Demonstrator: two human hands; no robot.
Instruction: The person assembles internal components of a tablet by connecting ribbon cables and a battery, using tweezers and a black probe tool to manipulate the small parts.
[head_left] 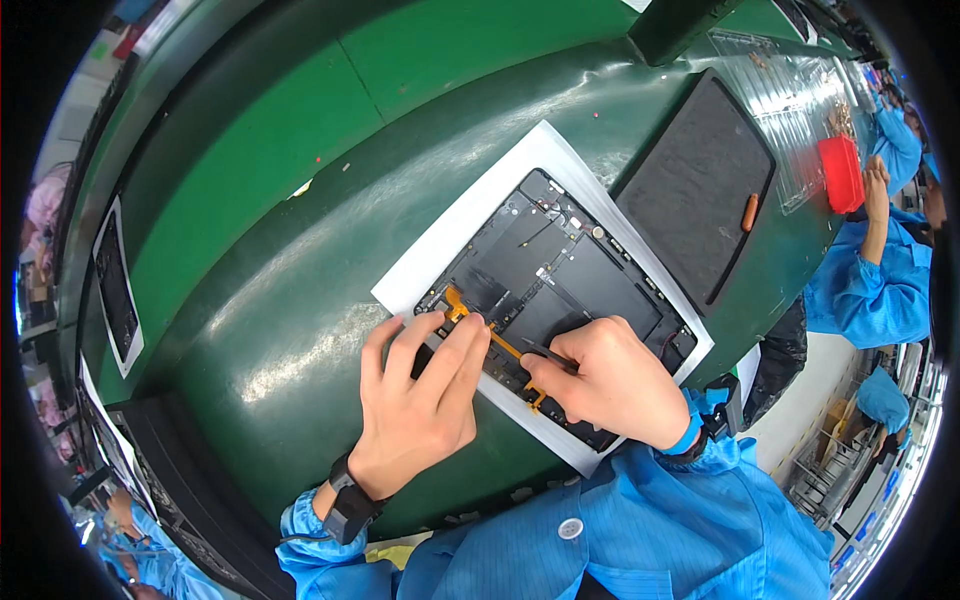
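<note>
An opened tablet housing, black inside with small parts and connectors, lies tilted on a white sheet. An orange flex cable runs along its near left edge. My left hand has its fingers stretched out, with the fingertips resting at the housing's edge by the cable's upper end. Closed around a thin dark pointed tool is my right hand, over the housing's lower part. The tool's point is close to the cable; whether they touch I cannot tell. My right fingers partly hide the cable's lower end.
Right of the sheet lies a black tray-like mat with a brown cylindrical piece on it. Farther right are clear plastic trays and a red bin. A co-worker's arm is nearby. A raised green ledge borders the bench.
</note>
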